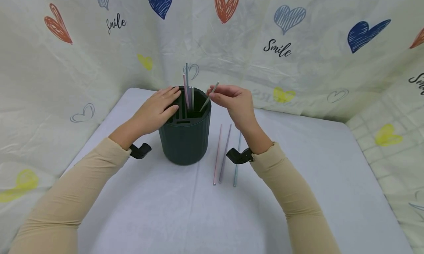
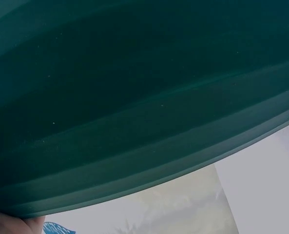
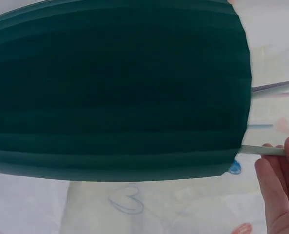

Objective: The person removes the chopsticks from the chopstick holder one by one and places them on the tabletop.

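Observation:
A dark green ribbed holder (image 1: 184, 145) with a slotted top stands upright on the table. My left hand (image 1: 158, 110) rests over the left part of its top, fingers spread across the slots. With thumb and fingers, my right hand (image 1: 236, 101) pinches a thin pale green stick (image 1: 214, 88) near its upper end. That stick leans into the open compartment at the holder's right, its lower end inside. Several other thin sticks, among them a pink stick (image 1: 184, 84) and a blue stick (image 1: 187, 71), stand in the holder. In the right wrist view, fingers (image 3: 273, 190) grip the green stick beyond the rim.
Right of the holder, a pink stick (image 1: 217, 156), a purple stick (image 1: 225, 154) and a light blue stick (image 1: 236, 176) lie on the white-covered table (image 1: 159, 210). A printed cloth (image 1: 251, 22) with hearts hangs behind the table. Each wrist wears a black camera mount (image 1: 140, 151).

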Action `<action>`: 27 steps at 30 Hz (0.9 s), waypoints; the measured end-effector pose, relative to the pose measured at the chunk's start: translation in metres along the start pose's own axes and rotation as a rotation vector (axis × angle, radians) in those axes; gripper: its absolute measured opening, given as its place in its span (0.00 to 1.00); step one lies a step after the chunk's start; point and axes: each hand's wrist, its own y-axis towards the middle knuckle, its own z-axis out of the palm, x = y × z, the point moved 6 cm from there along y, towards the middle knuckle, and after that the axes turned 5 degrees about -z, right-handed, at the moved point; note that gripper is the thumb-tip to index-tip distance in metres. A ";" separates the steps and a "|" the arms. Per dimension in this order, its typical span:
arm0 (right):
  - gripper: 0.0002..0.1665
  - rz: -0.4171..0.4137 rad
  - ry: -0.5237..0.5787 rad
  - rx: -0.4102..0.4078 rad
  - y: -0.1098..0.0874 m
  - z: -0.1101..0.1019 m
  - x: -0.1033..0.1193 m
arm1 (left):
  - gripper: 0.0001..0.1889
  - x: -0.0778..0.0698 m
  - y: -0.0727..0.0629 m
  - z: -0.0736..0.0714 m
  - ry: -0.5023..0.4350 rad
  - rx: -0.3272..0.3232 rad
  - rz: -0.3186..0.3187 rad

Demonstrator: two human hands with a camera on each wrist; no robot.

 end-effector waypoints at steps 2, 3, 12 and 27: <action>0.08 -0.023 0.045 -0.024 0.002 -0.001 0.007 | 0.30 0.000 0.000 0.000 0.000 0.000 0.000; 0.08 -0.035 0.069 -0.038 0.003 -0.002 0.012 | 0.30 0.001 0.000 0.000 -0.001 0.000 0.002; 0.09 -0.193 0.170 -0.135 0.001 -0.012 0.064 | 0.30 0.003 0.002 0.001 -0.002 -0.010 0.007; 0.15 -0.344 0.318 -0.356 -0.012 -0.039 0.115 | 0.29 0.002 0.001 0.001 -0.004 -0.025 0.001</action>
